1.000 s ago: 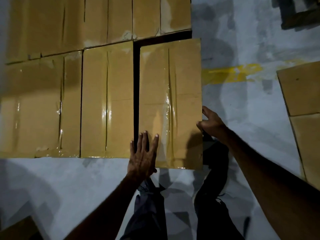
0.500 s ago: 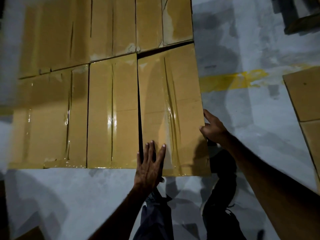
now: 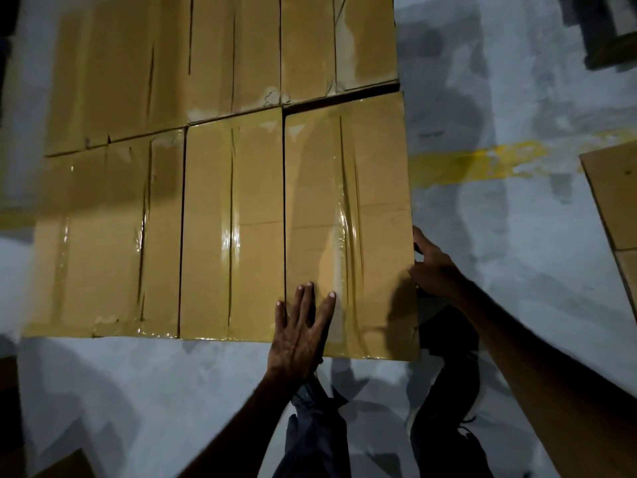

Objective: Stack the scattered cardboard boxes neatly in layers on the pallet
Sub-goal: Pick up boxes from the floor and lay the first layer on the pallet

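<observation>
Several taped brown cardboard boxes lie side by side in two rows, seen from above. The near right box (image 3: 348,208) sits tight against the middle box (image 3: 234,229) of the near row, its near edge sticking out a little past its neighbours. My left hand (image 3: 301,331) lies flat with straight fingers on the near left corner of that box. My right hand (image 3: 431,267) is against the box's right side, thumb up at the top edge, fingers curled at the side wall. The pallet is hidden under the boxes.
More cardboard boxes (image 3: 617,208) stand at the right edge. Grey concrete floor with a worn yellow line (image 3: 482,163) runs right of the stack. A dark object (image 3: 606,32) lies at the top right. My legs and shoes (image 3: 444,415) are just below the stack.
The near right box slid left and away from me; the dark gaps beside and behind it have closed. Both hands stayed on it.
</observation>
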